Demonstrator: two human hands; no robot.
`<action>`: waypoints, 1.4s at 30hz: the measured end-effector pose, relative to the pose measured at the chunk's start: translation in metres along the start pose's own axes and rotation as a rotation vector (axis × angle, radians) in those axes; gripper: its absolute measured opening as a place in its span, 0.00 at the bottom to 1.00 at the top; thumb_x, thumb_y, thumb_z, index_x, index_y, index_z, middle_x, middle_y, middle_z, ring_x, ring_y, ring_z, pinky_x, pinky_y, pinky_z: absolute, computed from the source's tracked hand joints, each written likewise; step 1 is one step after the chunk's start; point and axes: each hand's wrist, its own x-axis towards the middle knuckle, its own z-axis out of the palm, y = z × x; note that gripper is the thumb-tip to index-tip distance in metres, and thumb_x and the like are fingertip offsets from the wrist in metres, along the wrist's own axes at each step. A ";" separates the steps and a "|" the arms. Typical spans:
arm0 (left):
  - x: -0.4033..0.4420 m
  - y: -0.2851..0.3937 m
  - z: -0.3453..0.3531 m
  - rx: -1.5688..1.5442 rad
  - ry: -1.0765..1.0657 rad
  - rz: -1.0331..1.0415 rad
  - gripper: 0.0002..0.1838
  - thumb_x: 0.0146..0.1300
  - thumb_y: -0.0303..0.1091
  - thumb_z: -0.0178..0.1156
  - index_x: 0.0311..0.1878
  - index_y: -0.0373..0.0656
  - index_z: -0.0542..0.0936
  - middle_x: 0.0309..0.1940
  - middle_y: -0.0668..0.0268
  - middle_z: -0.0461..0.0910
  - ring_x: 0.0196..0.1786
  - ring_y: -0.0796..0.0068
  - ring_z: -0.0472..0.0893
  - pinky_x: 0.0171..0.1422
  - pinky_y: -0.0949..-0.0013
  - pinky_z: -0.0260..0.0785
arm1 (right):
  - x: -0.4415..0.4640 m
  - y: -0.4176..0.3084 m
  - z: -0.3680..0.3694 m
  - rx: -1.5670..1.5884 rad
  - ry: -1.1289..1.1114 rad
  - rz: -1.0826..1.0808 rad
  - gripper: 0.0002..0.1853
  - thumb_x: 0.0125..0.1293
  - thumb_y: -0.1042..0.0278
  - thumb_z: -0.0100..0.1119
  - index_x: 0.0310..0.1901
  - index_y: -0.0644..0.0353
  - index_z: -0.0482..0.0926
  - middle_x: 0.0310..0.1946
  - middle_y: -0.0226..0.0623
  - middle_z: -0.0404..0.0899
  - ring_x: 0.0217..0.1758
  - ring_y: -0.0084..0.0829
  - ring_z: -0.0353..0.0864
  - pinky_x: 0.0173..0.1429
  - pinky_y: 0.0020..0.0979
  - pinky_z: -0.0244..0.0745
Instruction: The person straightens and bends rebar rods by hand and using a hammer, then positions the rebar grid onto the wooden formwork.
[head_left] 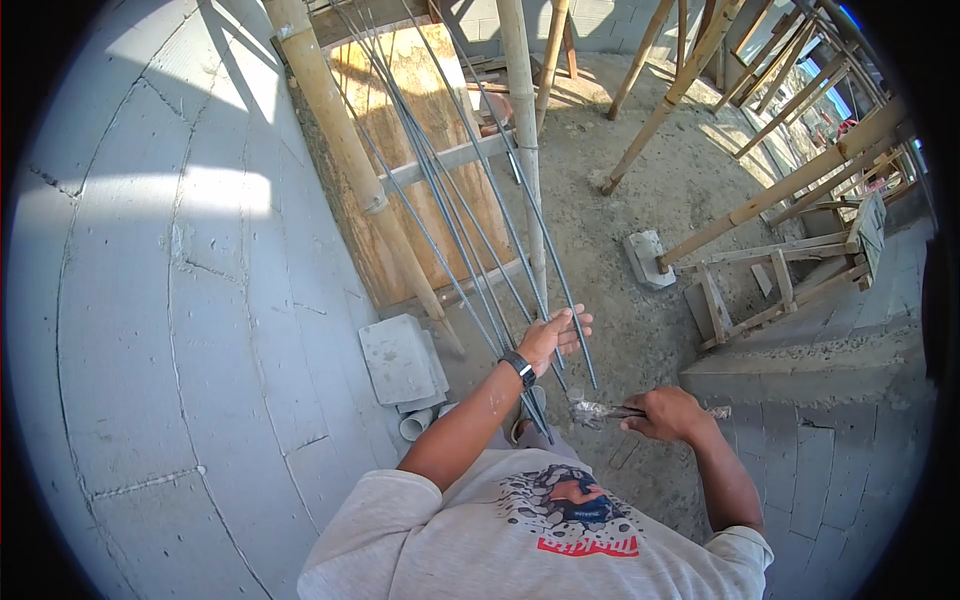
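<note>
My left hand (556,338), with a dark watch on the wrist, reaches in among long thin steel rebars (425,155). Its fingers are stretched out, and one rebar (583,350) runs across them. The other bars slant past that hand and wrist, their lower ends near my feet. Closed around the handle, my right hand (664,414) grips what looks like a hammer (598,410) with a pale, crusted head. The head points left, close to the lower tips of the rebars, and the handle's end sticks out right of the fist.
A grey block wall (130,330) rises on the left. Bamboo poles (524,110) stand ahead, near a plywood sheet (410,215). Pale blocks (402,360) and a pipe (415,425) lie by the wall. A wooden frame (770,290) leans above a concrete ledge (800,372) on the right.
</note>
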 end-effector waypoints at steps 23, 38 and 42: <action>-0.002 0.003 -0.001 -0.011 0.005 -0.061 0.29 0.75 0.49 0.47 0.73 0.45 0.60 0.68 0.62 0.71 0.67 0.64 0.72 0.65 0.60 0.68 | -0.005 0.003 0.049 0.673 0.277 0.048 0.21 0.58 0.47 0.69 0.39 0.60 0.83 0.21 0.36 0.77 0.26 0.30 0.74 0.33 0.34 0.68; 0.001 -0.003 -0.010 -0.077 -0.009 -0.084 0.24 0.75 0.48 0.48 0.68 0.47 0.65 0.66 0.63 0.72 0.65 0.65 0.73 0.61 0.62 0.70 | 0.035 -0.017 0.122 0.962 0.602 0.110 0.19 0.59 0.56 0.71 0.28 0.63 0.75 0.17 0.28 0.66 0.23 0.22 0.63 0.29 0.32 0.62; 0.001 -0.005 -0.013 -0.102 -0.045 -0.073 0.26 0.74 0.48 0.49 0.70 0.47 0.64 0.66 0.63 0.73 0.64 0.66 0.74 0.60 0.62 0.71 | 0.033 -0.017 0.133 0.900 0.588 0.142 0.18 0.59 0.56 0.70 0.29 0.63 0.76 0.17 0.31 0.66 0.23 0.23 0.63 0.30 0.32 0.62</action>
